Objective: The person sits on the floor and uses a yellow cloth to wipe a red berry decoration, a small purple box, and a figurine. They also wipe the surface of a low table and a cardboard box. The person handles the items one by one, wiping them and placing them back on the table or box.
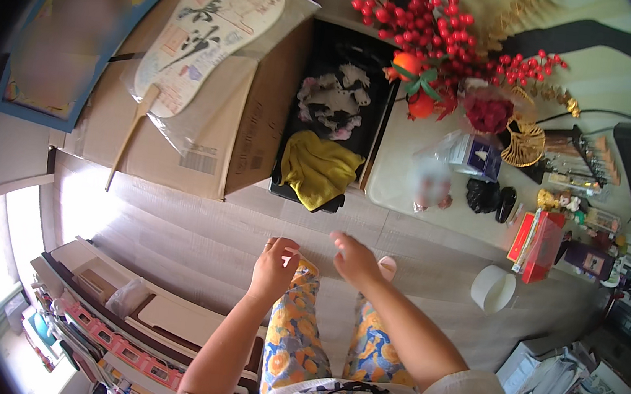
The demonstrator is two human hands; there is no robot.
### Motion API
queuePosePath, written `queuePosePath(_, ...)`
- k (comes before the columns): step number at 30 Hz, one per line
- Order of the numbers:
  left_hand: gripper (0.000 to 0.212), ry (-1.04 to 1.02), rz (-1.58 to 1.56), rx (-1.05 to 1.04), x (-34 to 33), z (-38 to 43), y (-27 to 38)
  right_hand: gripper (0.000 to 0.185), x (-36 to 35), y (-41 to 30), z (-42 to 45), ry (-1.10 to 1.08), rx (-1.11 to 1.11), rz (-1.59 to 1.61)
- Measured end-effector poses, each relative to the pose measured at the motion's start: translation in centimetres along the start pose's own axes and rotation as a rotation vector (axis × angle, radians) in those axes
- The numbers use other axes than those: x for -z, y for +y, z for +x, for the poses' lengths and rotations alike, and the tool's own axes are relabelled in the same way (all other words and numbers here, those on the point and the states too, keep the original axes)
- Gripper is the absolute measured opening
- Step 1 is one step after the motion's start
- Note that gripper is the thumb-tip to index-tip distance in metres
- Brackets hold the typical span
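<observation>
My left hand [275, 268] hangs over my left foot, its fingers loosely curled with gaps between them. A bit of white slipper appears to show through behind them. My right hand [356, 262] is slightly blurred, fingers forward, holding nothing, near a pale slipper [387, 267]. Both hands are in the air above the wood-look floor [203, 220]. Ahead of them a yellow cloth [321, 166] drapes over the near end of a black stand or case [380, 106]. A crumpled fabric piece with lace-like edges [334, 102] lies behind the cloth.
Left of the stand, a cardboard box [209, 168] carries a plastic-wrapped hand fan [211, 36] and a blue picture frame [87, 95]. To the right, a pale cabinet top [395, 176] holds red berry stems [426, 18] and small items. A white bin [493, 289] stands on the floor.
</observation>
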State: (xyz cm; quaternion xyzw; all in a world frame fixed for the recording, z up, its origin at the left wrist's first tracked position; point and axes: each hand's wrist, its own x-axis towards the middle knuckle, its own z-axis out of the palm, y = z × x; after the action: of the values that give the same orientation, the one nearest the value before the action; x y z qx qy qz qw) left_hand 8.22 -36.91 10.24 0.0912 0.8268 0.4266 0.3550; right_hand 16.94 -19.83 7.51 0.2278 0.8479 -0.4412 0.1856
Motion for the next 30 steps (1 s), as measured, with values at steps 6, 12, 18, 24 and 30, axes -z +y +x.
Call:
queuePosePath(6, 0.028, 0.041, 0.044, -0.198, 0.6, 7.6, 6.1, 0.024, 1.8, -2.8, 1.7, -0.011, 0.071, 0.218)
queuePosePath(12, 0.038, 0.326, -0.017, -0.171, 0.7, 19.0, 10.1, 0.019, 6.9, -1.7, 5.8, -0.050, 0.031, 0.267)
queuePosePath(18, 0.045, 0.444, -0.085, -0.050, -2.3, 26.5, 3.5, 0.028, 8.0, 2.0, 12.8, 0.061, -0.070, 0.539)
queuePosePath(24, 0.062, 0.510, -0.156, 0.109, -4.6, 29.3, -0.2, 0.055, 6.7, 1.8, 22.5, 0.273, -0.352, 0.877)
queuePosePath(30, 0.074, 0.552, -0.113, -0.049, -6.3, 30.4, 1.0, 0.041, 3.4, 10.0, 28.1, 0.449, -0.197, 0.309)
